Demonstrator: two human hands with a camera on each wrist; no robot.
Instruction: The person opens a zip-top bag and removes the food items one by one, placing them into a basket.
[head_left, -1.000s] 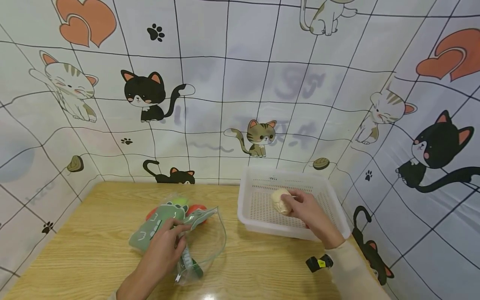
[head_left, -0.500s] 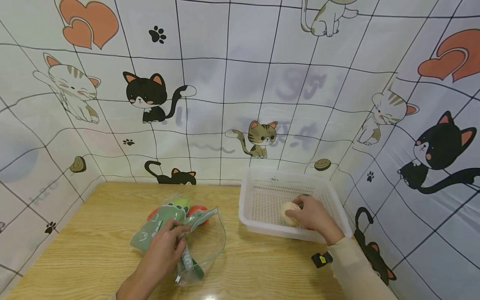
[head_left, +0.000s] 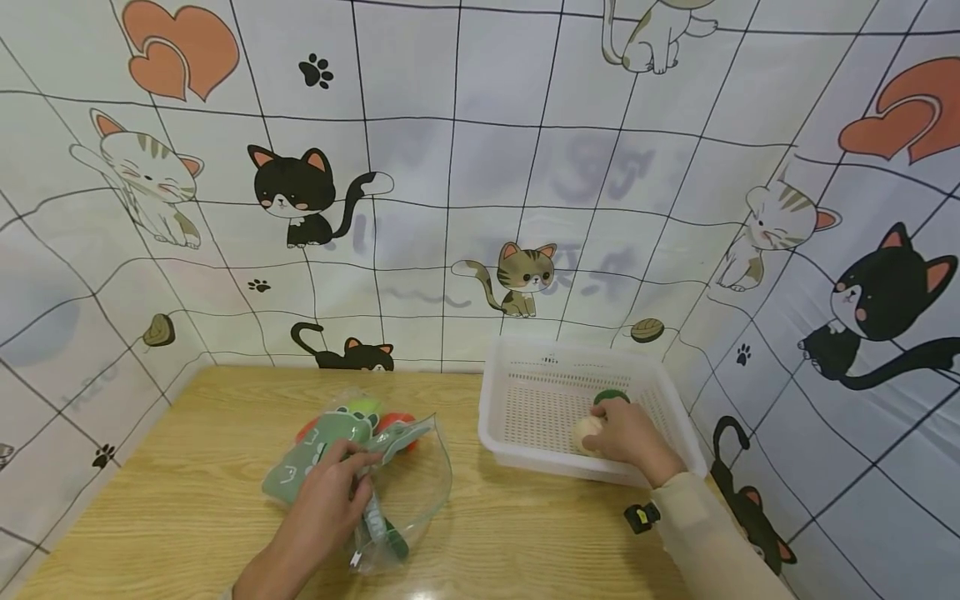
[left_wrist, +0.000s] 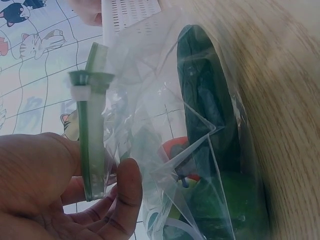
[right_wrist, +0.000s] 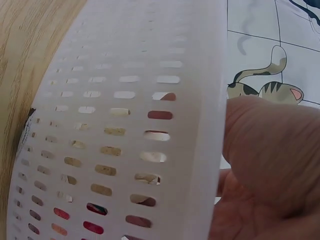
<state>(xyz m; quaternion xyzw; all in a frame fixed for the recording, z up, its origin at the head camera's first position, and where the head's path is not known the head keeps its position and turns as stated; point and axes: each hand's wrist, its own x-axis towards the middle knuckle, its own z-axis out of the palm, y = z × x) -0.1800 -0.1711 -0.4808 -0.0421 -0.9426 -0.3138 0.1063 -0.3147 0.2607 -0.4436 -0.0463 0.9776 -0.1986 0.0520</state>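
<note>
A clear zip bag (head_left: 420, 492) with a green cartoon-crocodile print lies on the left of the table. My left hand (head_left: 333, 492) pinches its upper edge by the green zip strip (left_wrist: 92, 140). Through the plastic show a long dark green cucumber-like piece (left_wrist: 205, 95) and red and light green pieces. My right hand (head_left: 633, 437) reaches into the white perforated basket (head_left: 491, 442), its fingers around a cream-coloured roundish thing (head_left: 587, 433) low inside. A dark green piece (head_left: 611, 396) sits just beyond those fingers. Basket wall hides the right fingertips in the right wrist view.
A small black and yellow object (head_left: 641, 517) is by the right sleeve, in front of the basket. Cat-printed sheeting (head_left: 405, 292) rises behind and on both sides of the wooden table (head_left: 510, 542). Red and cream pieces show through the basket's slots.
My right hand has lowered the cream-coloured thing into the basket and shifted slightly right. The dark green piece has come into sight beyond it. My left hand keeps its place on the bag.
</note>
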